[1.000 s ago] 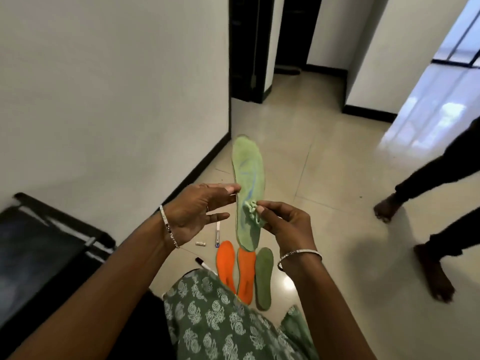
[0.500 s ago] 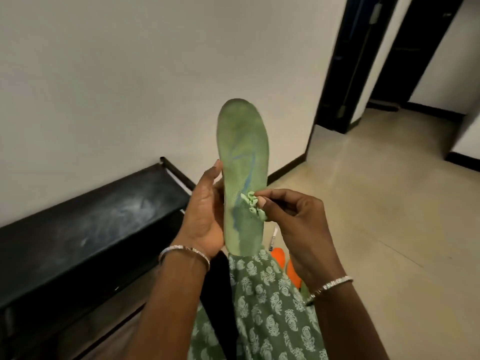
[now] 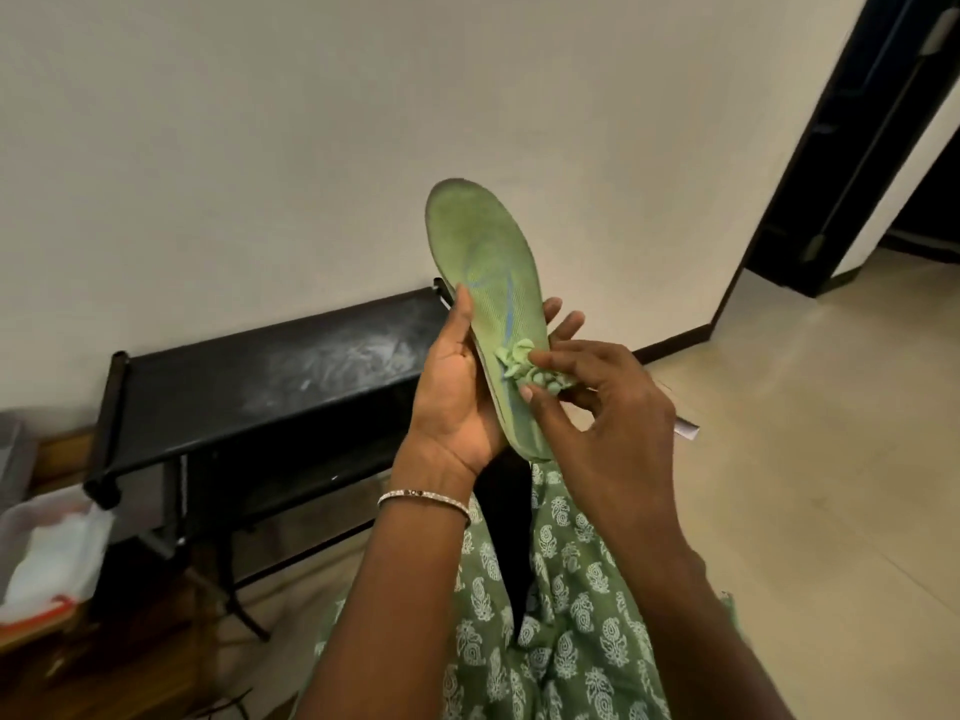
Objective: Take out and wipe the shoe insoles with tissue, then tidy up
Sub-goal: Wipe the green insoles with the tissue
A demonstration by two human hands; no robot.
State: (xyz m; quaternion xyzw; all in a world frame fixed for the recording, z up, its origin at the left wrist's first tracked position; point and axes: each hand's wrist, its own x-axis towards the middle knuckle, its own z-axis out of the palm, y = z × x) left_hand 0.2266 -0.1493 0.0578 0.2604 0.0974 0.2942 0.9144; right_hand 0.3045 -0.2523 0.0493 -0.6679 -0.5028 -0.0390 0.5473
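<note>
A green insole (image 3: pixel 485 267) with blue streaks stands nearly upright in front of me, toe end up. My left hand (image 3: pixel 457 392) grips its lower half from the left, thumb on the front face and fingertips showing past the right edge. My right hand (image 3: pixel 602 402) pinches a crumpled, green-stained tissue wad (image 3: pixel 527 368) and holds it against the insole's lower middle. The other insoles are out of view.
A low black rack (image 3: pixel 270 376) with a dusty top stands against the white wall at the left. A clear plastic bag (image 3: pixel 49 553) with white and orange contents lies at the far left. Beige floor tiles (image 3: pixel 831 459) spread to the right toward a dark door frame (image 3: pixel 852 148).
My left hand has taken hold of the insole and its fingers now wrap behind it. The view has swung left, so the insoles on the floor and the other person are gone.
</note>
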